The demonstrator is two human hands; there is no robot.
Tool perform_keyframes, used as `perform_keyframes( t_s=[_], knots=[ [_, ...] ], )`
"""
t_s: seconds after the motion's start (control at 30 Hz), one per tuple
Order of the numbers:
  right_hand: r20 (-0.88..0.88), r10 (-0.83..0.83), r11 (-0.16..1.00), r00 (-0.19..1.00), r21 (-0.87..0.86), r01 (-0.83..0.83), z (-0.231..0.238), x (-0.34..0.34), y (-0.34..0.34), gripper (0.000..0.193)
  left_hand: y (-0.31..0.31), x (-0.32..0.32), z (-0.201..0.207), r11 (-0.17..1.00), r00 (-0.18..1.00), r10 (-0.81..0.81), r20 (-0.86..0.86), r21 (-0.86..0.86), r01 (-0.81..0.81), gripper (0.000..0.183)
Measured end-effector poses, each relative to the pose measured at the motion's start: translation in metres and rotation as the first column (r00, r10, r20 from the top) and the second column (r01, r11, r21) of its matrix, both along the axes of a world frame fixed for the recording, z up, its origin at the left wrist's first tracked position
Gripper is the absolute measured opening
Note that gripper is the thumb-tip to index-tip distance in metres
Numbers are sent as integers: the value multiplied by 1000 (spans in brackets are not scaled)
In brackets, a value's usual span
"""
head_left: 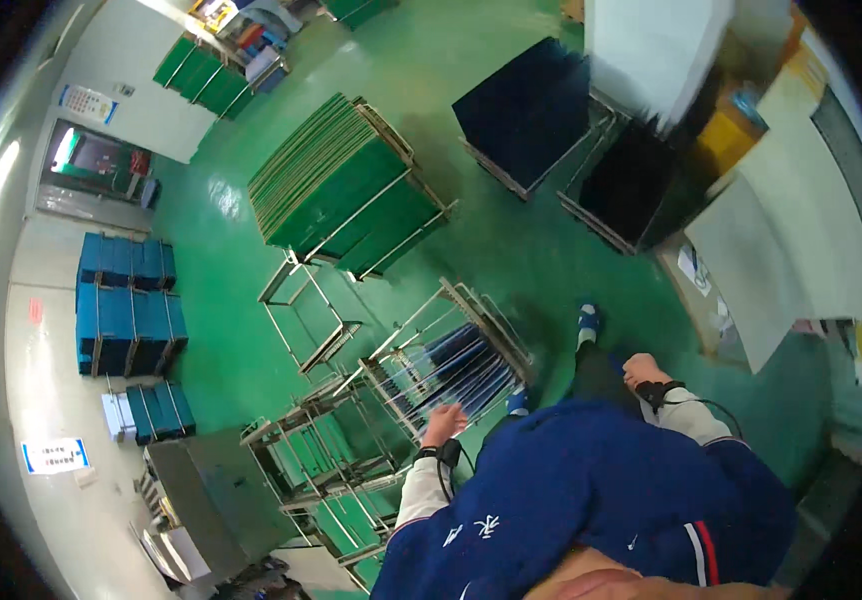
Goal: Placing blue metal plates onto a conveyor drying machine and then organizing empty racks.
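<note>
My left hand [443, 424] hangs beside a metal rack [487, 322] loaded with several thin dark blue panels [461, 370] standing on edge. Its fingers are loosely apart, with nothing visible in them; whether it touches the rack I cannot tell. Over the green floor to the right of my legs, my right hand [643, 370] is curled closed, apart from any rack, and no object shows in it. Both wrists wear black bands with thin cables.
Ahead stands a large stack of green panels [351, 185] on a frame, with an unloaded metal frame [311, 310] nearer. Dark panel stacks [526, 115] stand at the far right, by a pale table [746, 265]. Metal racks [326, 455] and a grey cabinet [216, 495] stand left.
</note>
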State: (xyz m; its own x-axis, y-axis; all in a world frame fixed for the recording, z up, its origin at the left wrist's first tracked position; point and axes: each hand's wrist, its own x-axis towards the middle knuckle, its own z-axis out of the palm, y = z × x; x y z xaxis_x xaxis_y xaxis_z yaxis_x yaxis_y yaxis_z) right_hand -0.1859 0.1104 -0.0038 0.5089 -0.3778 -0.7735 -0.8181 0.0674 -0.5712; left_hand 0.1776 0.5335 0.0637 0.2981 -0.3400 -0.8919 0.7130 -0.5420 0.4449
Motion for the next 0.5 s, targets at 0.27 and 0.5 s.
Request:
perform_keyframes(
  t_s=[0.27,0.5],
  knots=[
    [-8,-336,922,942,199,331,33,53,-175,22,-132,-42,17,999,999,38,30,33,-39,29],
    [-77,-463,873,883,133,469,-28,17,-264,12,-207,-31,56,997,995,76,66,18,-78,28]
  ],
)
